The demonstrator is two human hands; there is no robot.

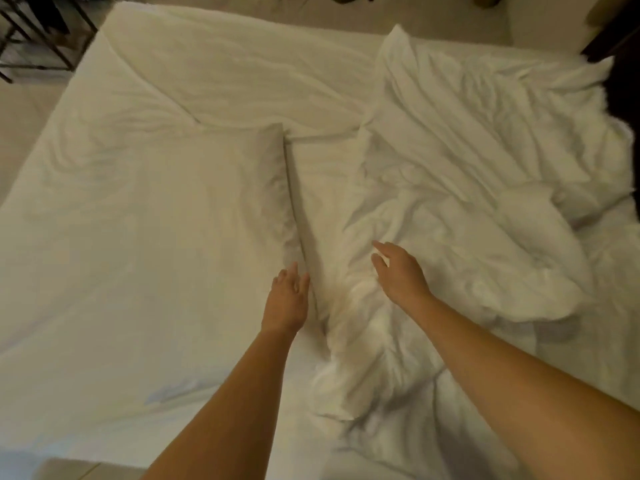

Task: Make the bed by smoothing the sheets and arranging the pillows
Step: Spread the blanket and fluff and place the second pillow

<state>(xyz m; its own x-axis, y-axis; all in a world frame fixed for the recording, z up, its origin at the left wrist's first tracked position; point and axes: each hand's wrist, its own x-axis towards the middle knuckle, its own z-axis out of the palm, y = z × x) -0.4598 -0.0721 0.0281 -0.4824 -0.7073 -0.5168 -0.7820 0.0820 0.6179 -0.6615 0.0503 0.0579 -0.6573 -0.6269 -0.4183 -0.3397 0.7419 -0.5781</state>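
- We see the bed from above. A white sheet (225, 71) lies mostly flat across the upper middle of the frame, with shallow wrinkles and one diagonal fold edge running down from the upper left.
- The left pillow (166, 216) lies flat at centre left, with its upper right corner near frame centre.
- The second pillow (322, 188) is just right of it. Only a narrow strip shows, because its right side is under the duvet (485, 168).
- The duvet is crumpled and bunched, filling the right half of the frame. A twisted ridge of it runs down towards bottom centre, between the two forearms.
- The left hand (289, 299) is just below frame centre, palm turned inward. Its fingers are loosely extended and slightly spread, and it grasps nothing. The fingertips are at the seam between the two pillows; we cannot tell whether they touch the fabric.
- The right hand (401, 271) is right of centre, over the bunched duvet. The fingers are extended and relaxed and pinch nothing. We cannot tell whether it touches the duvet.
- A dark metal frame (34, 36) stands at the upper left corner, on the pale floor (20, 109) beside the bed.
- A dark object (620, 29) sits at the upper right edge; we cannot make out what it is.
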